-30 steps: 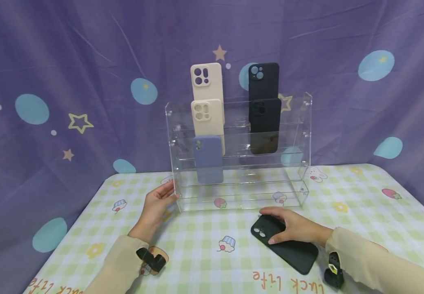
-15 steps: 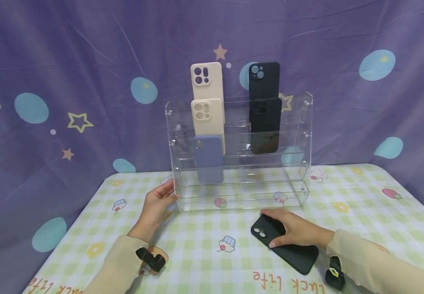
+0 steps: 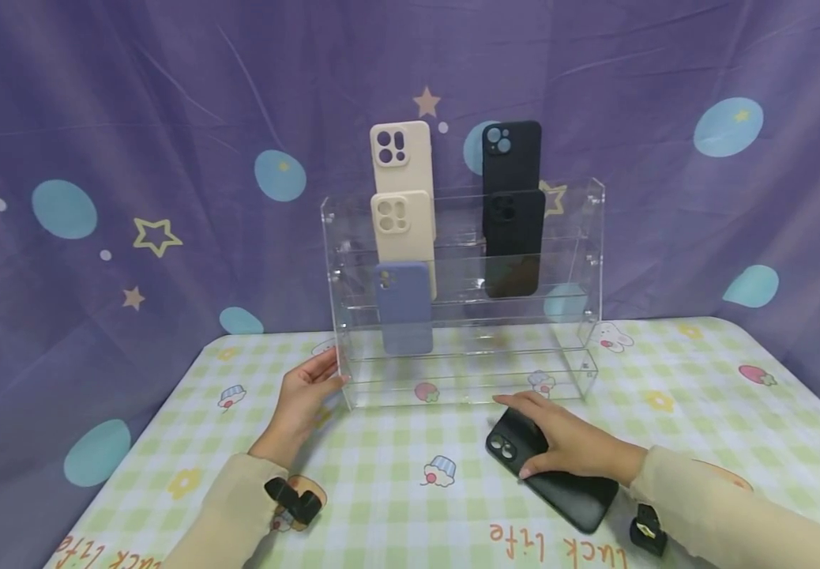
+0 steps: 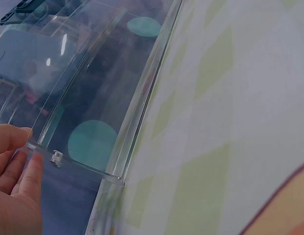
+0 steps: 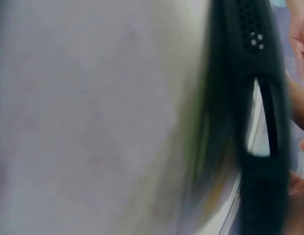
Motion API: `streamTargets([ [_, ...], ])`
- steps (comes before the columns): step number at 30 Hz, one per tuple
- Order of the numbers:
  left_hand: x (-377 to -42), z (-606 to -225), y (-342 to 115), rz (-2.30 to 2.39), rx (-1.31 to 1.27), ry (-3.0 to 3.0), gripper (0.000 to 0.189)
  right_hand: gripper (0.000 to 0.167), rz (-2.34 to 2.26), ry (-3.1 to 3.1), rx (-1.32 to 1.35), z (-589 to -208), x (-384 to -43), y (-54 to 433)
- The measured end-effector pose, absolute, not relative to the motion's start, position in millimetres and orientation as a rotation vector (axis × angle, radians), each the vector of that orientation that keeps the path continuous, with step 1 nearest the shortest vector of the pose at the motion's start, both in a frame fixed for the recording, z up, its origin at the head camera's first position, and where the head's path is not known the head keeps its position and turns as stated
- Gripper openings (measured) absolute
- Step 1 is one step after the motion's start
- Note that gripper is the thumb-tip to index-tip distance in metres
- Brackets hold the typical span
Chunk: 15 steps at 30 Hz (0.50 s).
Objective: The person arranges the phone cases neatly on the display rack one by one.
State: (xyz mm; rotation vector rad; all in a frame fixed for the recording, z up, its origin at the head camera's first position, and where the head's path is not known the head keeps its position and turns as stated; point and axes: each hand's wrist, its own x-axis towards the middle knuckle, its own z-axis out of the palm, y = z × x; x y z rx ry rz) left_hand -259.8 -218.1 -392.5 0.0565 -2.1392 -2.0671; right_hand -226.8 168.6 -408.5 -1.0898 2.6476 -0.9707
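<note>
A clear acrylic tiered display rack (image 3: 460,367) stands on the table. My left hand (image 3: 303,399) pinches its left side edge between thumb and fingers, seen closely in the left wrist view, where the same hand (image 4: 17,196) is at the lower left. My right hand (image 3: 573,446) grips a black phone case (image 3: 569,498) across its width, thumb on the near edge and fingers over the far one. The case lies diagonally in front of the rack, its camera holes toward the upper left. Its bottom edge (image 5: 262,196) with a port cutout looms large in the right wrist view.
On the rack's left stand two cream phone cases (image 3: 413,229) and a blue-purple case (image 3: 404,308), one per tier. Two black cases (image 3: 513,245) stand on the right tiers. A green checked tablecloth (image 3: 374,474) covers the table; a purple curtain (image 3: 189,118) hangs behind.
The black case in my right hand has tipped slightly and now catches more light. My right fingers have shifted a little toward the upper left. The left hand and rack have stayed put.
</note>
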Motion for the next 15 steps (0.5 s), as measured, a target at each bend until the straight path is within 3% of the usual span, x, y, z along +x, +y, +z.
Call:
streamTargets([
  [9, -260.9, -392.6, -219.7, -2.078, 0.038, -2.141, 0.052, 0.058, -1.248, 2.663, -0.981, -387.3, -226.3, 167.8],
  [15, -259.6, -392.1, -219.2, -2.095, 0.051, -2.111, 0.051, 0.044, -1.387, 2.611, -0.784, -374.1, -231.1, 169.1],
])
